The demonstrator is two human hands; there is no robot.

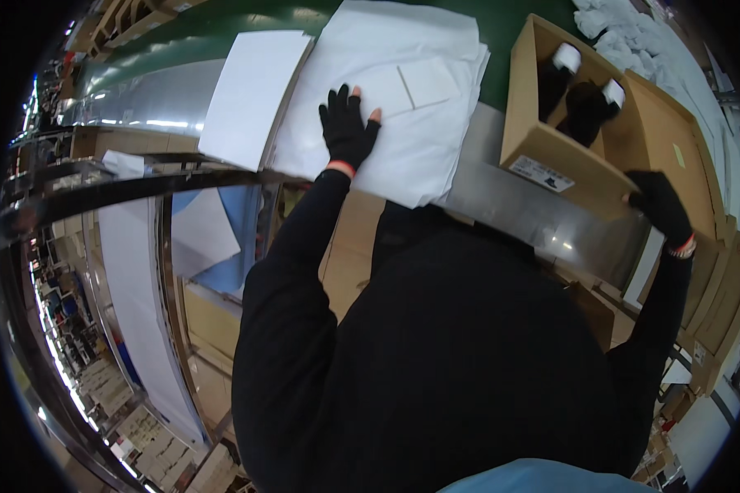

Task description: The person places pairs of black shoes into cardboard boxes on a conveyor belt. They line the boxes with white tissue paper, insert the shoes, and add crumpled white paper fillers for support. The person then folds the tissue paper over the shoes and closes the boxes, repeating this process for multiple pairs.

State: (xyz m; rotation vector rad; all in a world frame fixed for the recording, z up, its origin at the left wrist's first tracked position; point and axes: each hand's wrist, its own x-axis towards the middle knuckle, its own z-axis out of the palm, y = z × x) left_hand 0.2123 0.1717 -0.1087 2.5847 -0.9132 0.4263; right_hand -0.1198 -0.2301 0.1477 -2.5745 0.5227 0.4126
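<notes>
My left hand (349, 135), in a black glove with bare fingertips, lies flat with fingers spread on a stack of white tissue paper (423, 156). A small folded white sheet with a grey edge (427, 84) lies on the stack by its fingertips. At the right, my gloved right hand (662, 205) has its fingers bent around the near right corner of an open cardboard shoebox (522, 123). Inside the box are two dark, fuzzy boots (585, 115) with white stuffing at their tops. The box's attached lid (662, 135) is folded back to the right.
A stack of white card sheets (251, 94) sits left of the tissue paper. Metal worktop (510, 201) shows in front of the box, and crumpled white paper (625, 37) lies behind it. A metal rack rail (140, 189) runs at the left. Flat cardboard (719, 287) stands at the right.
</notes>
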